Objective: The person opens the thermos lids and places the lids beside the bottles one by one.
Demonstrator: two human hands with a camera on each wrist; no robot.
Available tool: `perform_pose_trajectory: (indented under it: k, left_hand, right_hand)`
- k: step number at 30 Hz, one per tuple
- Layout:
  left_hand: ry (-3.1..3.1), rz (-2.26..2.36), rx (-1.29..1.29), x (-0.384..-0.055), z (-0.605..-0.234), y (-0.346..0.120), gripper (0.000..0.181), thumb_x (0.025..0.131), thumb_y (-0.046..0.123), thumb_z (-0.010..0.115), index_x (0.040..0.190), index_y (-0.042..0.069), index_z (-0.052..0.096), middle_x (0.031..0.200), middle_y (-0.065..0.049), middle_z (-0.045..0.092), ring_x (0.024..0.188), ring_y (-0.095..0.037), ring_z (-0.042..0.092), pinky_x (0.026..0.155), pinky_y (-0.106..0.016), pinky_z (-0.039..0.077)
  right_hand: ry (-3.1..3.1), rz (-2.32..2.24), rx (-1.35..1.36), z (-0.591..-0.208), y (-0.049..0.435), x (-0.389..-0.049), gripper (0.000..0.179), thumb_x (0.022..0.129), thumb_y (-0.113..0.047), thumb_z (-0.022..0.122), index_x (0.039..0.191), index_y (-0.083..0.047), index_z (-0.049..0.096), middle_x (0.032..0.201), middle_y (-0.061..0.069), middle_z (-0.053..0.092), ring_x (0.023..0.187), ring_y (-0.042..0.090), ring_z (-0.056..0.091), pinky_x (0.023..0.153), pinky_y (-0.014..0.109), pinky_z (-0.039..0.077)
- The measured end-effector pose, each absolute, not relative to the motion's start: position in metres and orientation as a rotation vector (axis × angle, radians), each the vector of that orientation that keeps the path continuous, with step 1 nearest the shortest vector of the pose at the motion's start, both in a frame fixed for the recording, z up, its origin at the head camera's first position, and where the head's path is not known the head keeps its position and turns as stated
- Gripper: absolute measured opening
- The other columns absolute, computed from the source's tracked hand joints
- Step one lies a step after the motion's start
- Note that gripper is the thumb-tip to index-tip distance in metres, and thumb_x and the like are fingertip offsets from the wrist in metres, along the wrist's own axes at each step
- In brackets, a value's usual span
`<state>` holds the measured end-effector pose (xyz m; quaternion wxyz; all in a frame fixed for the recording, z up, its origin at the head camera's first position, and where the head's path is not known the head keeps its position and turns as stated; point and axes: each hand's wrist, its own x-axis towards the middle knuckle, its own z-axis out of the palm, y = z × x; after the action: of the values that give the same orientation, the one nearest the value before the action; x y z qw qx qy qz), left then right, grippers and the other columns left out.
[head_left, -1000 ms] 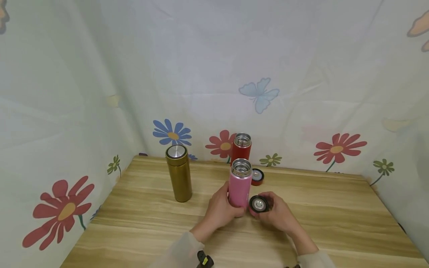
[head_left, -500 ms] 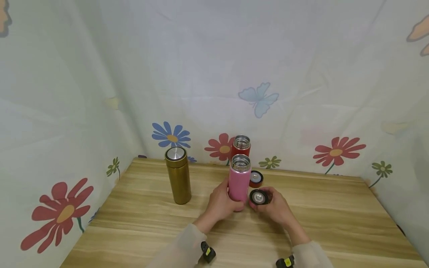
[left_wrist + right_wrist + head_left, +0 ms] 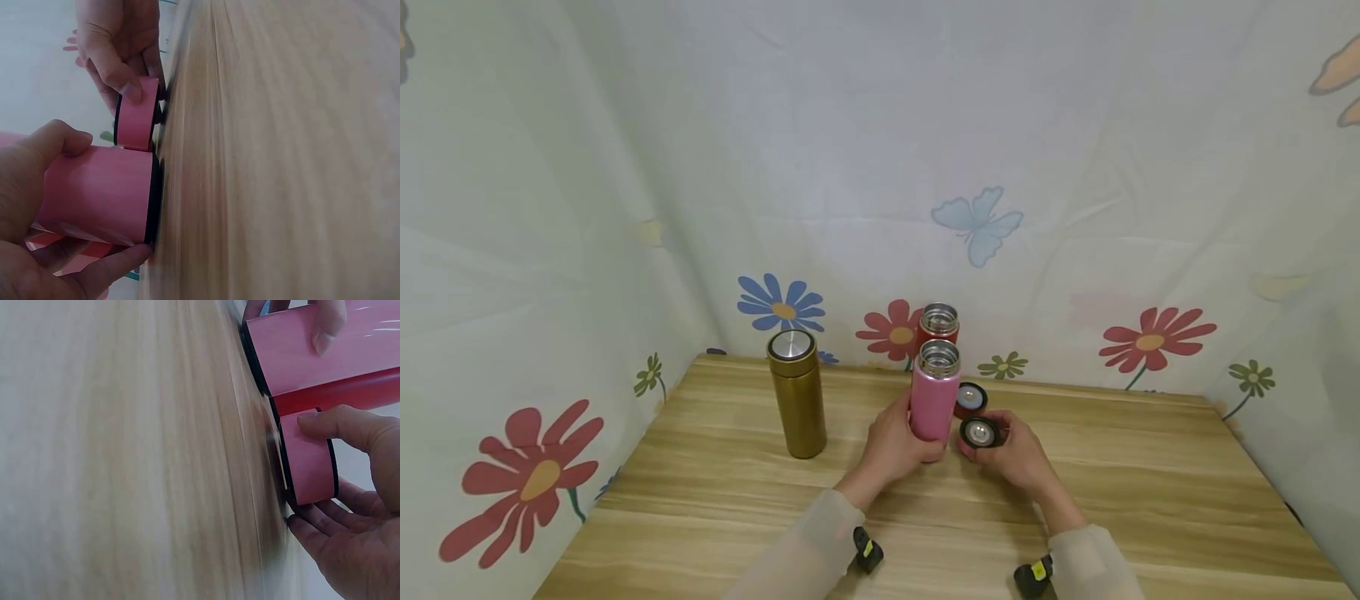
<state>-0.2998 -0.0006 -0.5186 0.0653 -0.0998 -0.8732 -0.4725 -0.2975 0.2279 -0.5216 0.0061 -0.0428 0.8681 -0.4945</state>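
Note:
A pink thermos flask [image 3: 934, 408] stands upright without its lid, its steel mouth showing. My left hand [image 3: 889, 447] grips the lower part of its body, thumb on the near side. Just to the right, the flask's pink lid [image 3: 980, 432] lies inside-up, its black rim and pale inner plug facing upward. My right hand [image 3: 1021, 458] holds this lid from the right, with the thumb on its side in the right wrist view. Both the pink flask base [image 3: 106, 194] and the lid [image 3: 136, 119] are low at the tabletop in the left wrist view.
Behind the pink flask stands an uncovered red flask [image 3: 939, 321], mostly hidden. Its red lid [image 3: 970, 399] lies upturned close behind the pink lid. A gold flask [image 3: 800, 404] with its lid on stands to the left. A flower-printed cloth [image 3: 1060, 250] encloses the wooden table [image 3: 1120, 492].
The pink flask and its lid have moved a little away from me across the table, toward the red flask and red lid. Both hands keep their hold. The gold flask has stayed put.

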Motion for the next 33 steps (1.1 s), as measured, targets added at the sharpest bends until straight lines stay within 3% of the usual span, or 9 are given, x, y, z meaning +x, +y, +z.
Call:
perform_pose_trajectory:
  k: [23, 33]
  left_hand:
    - [-2.645, -1.306, -0.324, -0.3067, -0.518, 0.0005, 0.075, 0.071, 0.033, 0.088, 0.136, 0.021, 0.053, 0.12, 0.0, 0.07, 0.102, -0.02, 0.066, 0.09, -0.044, 0.053]
    - [-2.646, -1.299, -0.323, -0.3061, -0.5151, 0.0008, 0.074, 0.071, 0.032, 0.089, 0.134, 0.022, 0.053, 0.117, -0.001, 0.07, 0.099, -0.019, 0.066, 0.086, -0.044, 0.054]
  right_hand:
    - [2.797, -1.497, -0.111, -0.5229, 0.2209, -0.2985, 0.07, 0.077, -0.018, 0.09, 0.136, -0.001, 0.057, 0.129, 0.021, 0.068, 0.12, 0.035, 0.065, 0.1, 0.045, 0.05]
    - [2.808, -1.503, -0.147, -0.5241, 0.2201, -0.2982, 0.069, 0.079, -0.015, 0.089, 0.137, 0.002, 0.056, 0.13, 0.024, 0.067, 0.123, 0.039, 0.063, 0.105, 0.054, 0.048]
